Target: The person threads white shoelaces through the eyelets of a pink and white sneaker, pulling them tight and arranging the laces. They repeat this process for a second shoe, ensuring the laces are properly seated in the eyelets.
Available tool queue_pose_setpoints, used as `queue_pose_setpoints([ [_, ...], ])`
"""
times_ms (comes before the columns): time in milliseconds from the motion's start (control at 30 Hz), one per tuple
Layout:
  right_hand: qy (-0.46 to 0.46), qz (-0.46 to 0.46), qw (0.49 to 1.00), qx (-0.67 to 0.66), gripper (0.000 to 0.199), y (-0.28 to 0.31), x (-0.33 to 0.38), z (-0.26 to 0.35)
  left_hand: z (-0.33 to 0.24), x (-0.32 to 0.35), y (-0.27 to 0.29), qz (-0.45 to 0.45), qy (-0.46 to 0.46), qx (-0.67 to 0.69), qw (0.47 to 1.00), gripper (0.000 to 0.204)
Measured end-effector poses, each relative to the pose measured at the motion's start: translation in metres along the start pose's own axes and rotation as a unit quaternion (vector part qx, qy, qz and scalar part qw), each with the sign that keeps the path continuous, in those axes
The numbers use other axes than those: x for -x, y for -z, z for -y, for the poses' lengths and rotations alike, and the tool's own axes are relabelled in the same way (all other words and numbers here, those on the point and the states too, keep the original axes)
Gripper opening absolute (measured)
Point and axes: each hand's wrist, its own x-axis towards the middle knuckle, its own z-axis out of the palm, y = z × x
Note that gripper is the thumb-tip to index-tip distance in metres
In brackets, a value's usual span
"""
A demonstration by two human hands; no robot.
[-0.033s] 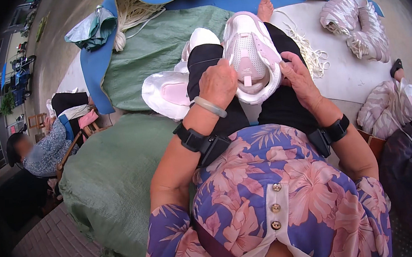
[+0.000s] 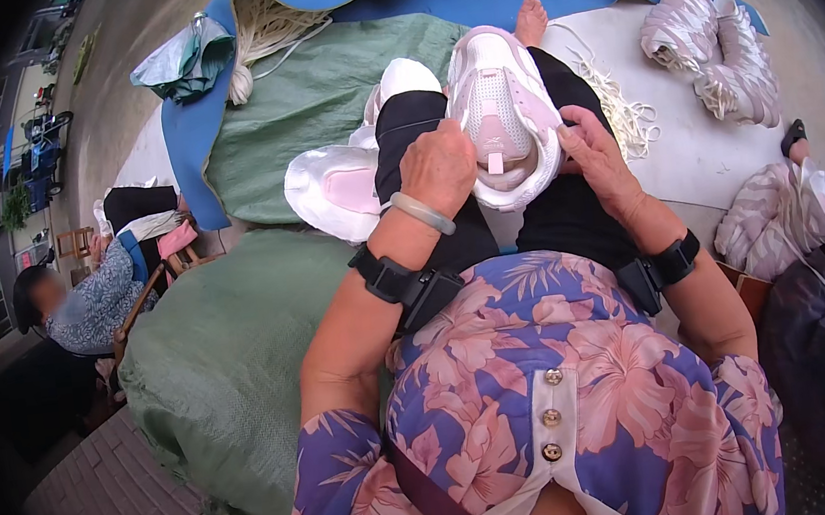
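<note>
A white and pale pink shoe upper (image 2: 486, 99) lies over my lap, toe pointing away and heel opening towards me. No lace shows in it. My left hand (image 2: 436, 166) is closed at its left edge, fingers curled under and partly hidden. On the opposite edge my right hand (image 2: 599, 159) pinches the rim between thumb and fingers. To the left of my knee rest more shoe pieces: a white one with a pink inside (image 2: 330, 191) and another with a white rounded end (image 2: 408, 77).
A green woven sheet (image 2: 307, 118) and a stuffed green sack (image 2: 233, 367) lie left. Cream laces sit in a bundle (image 2: 268, 31) at the back and loose (image 2: 627, 114) at right. Stacked uppers (image 2: 735, 73) stand far right. Another person (image 2: 99, 290) sits at left.
</note>
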Motion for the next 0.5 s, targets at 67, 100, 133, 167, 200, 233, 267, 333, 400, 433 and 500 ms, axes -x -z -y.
queue_pose_setpoints([
  [67, 0.053, -0.019, 0.992, 0.114, 0.042, 0.001, -0.005, 0.006, -0.004, -0.004, -0.001, 0.035, 0.025, -0.002, 0.999, 0.021],
  [100, 0.113, -0.036, 0.971, 0.208, 0.042, 0.0, -0.007, 0.01, -0.005, -0.004, 0.0, 0.052, 0.038, -0.004, 0.998, 0.022],
  [133, 0.133, -0.067, 0.94, 0.306, 0.041, -0.001, -0.008, 0.014, -0.007, -0.003, 0.0, 0.059, 0.041, -0.003, 0.997, 0.021],
  [167, 0.207, -0.072, 0.909, 0.355, 0.042, -0.004, -0.009, 0.018, -0.008, -0.002, 0.0, 0.061, 0.039, -0.003, 0.997, 0.021],
  [200, 0.24, -0.089, 0.875, 0.411, 0.043, -0.008, -0.009, 0.021, -0.009, -0.001, 0.0, 0.053, 0.031, -0.002, 0.998, 0.02],
  [233, 0.306, -0.105, 0.824, 0.465, 0.044, -0.013, -0.009, 0.023, -0.009, 0.002, -0.001, 0.044, 0.001, -0.012, 0.999, 0.016],
  [267, 0.303, -0.109, 0.813, 0.484, 0.044, -0.019, -0.011, 0.025, -0.01, 0.004, -0.002, 0.047, -0.007, -0.01, 0.999, 0.016],
  [333, 0.378, -0.111, 0.758, 0.519, 0.045, -0.029, -0.016, 0.024, -0.013, 0.008, -0.007, 0.052, -0.011, -0.005, 0.999, 0.016],
  [400, 0.358, -0.097, 0.745, 0.554, 0.04, -0.032, -0.019, 0.019, -0.014, 0.008, -0.013, 0.03, -0.024, -0.005, 0.999, 0.016],
  [433, 0.368, -0.1, 0.73, 0.568, 0.039, -0.031, -0.02, 0.016, -0.015, 0.007, -0.016, 0.027, -0.024, -0.001, 0.999, 0.017],
  [500, 0.378, -0.112, 0.71, 0.584, 0.037, -0.026, -0.022, 0.01, -0.014, 0.001, -0.02, 0.032, -0.016, 0.007, 0.999, 0.017],
])
